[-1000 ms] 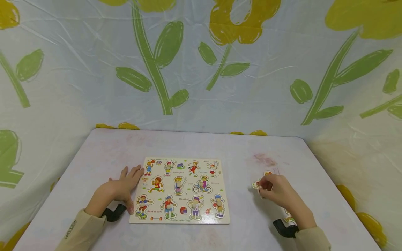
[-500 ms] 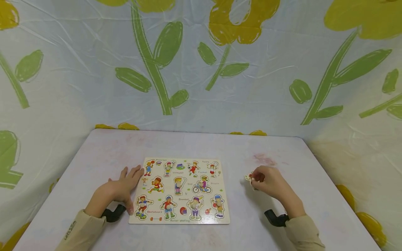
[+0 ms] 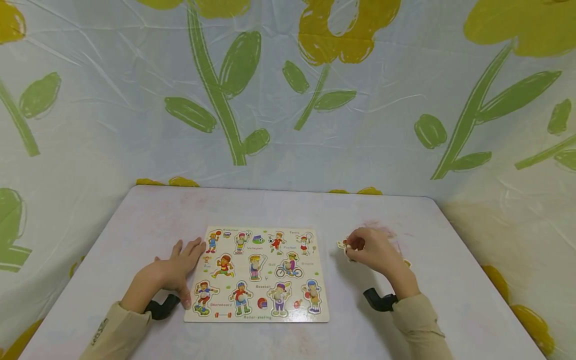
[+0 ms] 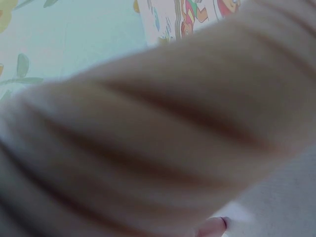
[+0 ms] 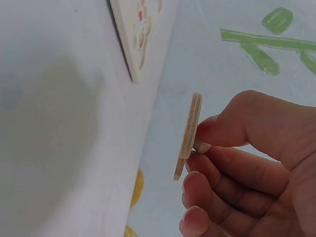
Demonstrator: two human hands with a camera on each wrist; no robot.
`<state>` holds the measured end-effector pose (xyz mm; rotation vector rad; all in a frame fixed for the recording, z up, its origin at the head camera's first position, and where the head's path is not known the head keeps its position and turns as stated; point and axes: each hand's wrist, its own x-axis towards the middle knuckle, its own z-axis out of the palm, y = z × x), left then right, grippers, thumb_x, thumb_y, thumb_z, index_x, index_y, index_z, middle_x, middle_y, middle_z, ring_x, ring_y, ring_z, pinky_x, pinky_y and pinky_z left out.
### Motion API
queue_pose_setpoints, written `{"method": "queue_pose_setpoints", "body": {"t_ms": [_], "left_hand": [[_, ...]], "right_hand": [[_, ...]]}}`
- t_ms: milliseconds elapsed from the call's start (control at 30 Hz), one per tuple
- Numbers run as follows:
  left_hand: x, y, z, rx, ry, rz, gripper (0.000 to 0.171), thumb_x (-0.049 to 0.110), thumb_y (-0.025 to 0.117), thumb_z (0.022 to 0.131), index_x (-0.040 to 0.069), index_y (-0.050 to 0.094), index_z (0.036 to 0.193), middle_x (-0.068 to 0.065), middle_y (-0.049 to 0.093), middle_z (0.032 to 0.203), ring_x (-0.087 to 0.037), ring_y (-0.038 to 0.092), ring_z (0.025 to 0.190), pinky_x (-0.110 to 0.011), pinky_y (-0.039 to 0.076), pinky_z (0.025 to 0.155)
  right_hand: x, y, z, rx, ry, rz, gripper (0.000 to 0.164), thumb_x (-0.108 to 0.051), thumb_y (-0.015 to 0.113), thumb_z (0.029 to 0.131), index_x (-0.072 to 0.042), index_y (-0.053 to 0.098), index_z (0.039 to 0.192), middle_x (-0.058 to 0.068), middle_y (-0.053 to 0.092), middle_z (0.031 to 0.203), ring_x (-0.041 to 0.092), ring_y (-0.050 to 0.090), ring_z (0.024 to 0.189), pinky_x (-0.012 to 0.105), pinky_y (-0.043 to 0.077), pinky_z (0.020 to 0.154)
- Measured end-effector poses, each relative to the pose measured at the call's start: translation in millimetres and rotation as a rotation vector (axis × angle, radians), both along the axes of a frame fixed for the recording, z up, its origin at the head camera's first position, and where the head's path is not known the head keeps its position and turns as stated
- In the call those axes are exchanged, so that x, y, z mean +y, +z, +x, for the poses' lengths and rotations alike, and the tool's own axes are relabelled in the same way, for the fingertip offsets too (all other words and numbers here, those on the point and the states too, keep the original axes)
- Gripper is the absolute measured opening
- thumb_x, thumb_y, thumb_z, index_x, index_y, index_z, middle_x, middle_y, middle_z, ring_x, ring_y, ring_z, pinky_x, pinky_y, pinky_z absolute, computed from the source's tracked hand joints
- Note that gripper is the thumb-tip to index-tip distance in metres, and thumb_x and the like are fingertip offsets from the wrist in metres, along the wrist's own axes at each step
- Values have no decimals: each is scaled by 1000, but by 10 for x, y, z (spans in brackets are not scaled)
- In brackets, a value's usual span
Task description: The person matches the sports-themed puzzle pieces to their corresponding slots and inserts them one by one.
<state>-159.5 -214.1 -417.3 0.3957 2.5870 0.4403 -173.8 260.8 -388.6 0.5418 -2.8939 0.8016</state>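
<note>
A wooden peg puzzle board (image 3: pixel 252 319) with printed sports figures lies flat on the table. Along its left edge rests my left hand (image 3: pixel 177 267), fingers spread, with fingertips and thumb right at the board's side. To the right of the board, my right hand (image 3: pixel 371 250) pinches a puzzle piece (image 3: pixel 340 245) above the table. The right wrist view shows this puzzle piece (image 5: pixel 190 129) edge-on, its small knob between thumb and index finger; its printed face is turned away there. A blurred beige surface fills most of the left wrist view, with a fingertip (image 4: pixel 213 227) at the bottom.
Another loose piece (image 3: pixel 407 263) shows partly behind the right forearm. A black wrist mount (image 3: pixel 380 301) hangs under the right wrist, and a similar mount (image 3: pixel 163 307) under the left. A flowered cloth (image 3: pixel 360 150) stands behind the table (image 3: pixel 270 205).
My right hand has moved left and slightly away from me, carrying the puzzle piece closer to the board. The left hand and the board have stayed in place.
</note>
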Motion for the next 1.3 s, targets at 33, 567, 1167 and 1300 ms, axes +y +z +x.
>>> {"method": "queue_pose_setpoints", "body": {"t_ms": [33, 567, 1167, 1300], "left_hand": [[1, 2, -1, 1, -1, 0, 146, 34, 98, 42, 1, 13, 157, -23, 2, 163, -59, -6, 142, -90, 6, 85], [16, 63, -1, 4, -10, -17, 144, 33, 99, 43, -1, 15, 156, -26, 5, 162, -61, -3, 140, -91, 10, 84], [55, 41, -12, -9, 25, -45, 145, 31, 100, 41, -1, 18, 155, -30, 6, 161, -61, -1, 141, -90, 15, 85], [62, 43, -1, -3, 25, -37, 145, 30, 100, 40, 0, 18, 155, -30, 6, 160, -60, -1, 141, -91, 12, 84]], "right_hand": [[-18, 10, -11, -3, 3, -3, 9, -5, 74, 76, -6, 70, 83, -4, 61, 73, 11, 54, 67, 28, 48, 59], [-366, 107, -226, -20, 46, -82, 6, -6, 72, 78, -5, 71, 84, -2, 62, 71, 11, 55, 62, 28, 48, 57], [-717, -54, -367, -91, 36, -128, 4, -4, 71, 77, -7, 69, 80, -1, 61, 70, 12, 54, 62, 29, 48, 55], [-762, -152, -368, -78, 22, -124, 4, -4, 71, 76, -7, 69, 78, -2, 61, 68, 12, 53, 61, 28, 47, 54]]}}
